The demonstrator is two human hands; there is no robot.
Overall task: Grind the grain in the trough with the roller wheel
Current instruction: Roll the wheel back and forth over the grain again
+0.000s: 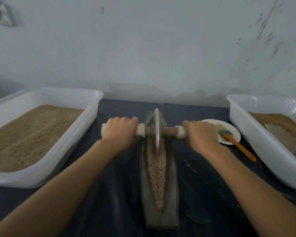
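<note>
Both hands, left hand [120,130] and right hand [201,134], are wrapping each grip tight around the axle ends, keeping the roller wheel [157,129] upright and centred in the trough [144,168] over the grain [156,170].

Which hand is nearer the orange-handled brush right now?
Right. The right hand grips the roller's handle directly beside the brush on its paper plate; the left hand grips the opposite handle, across the trough.
</note>
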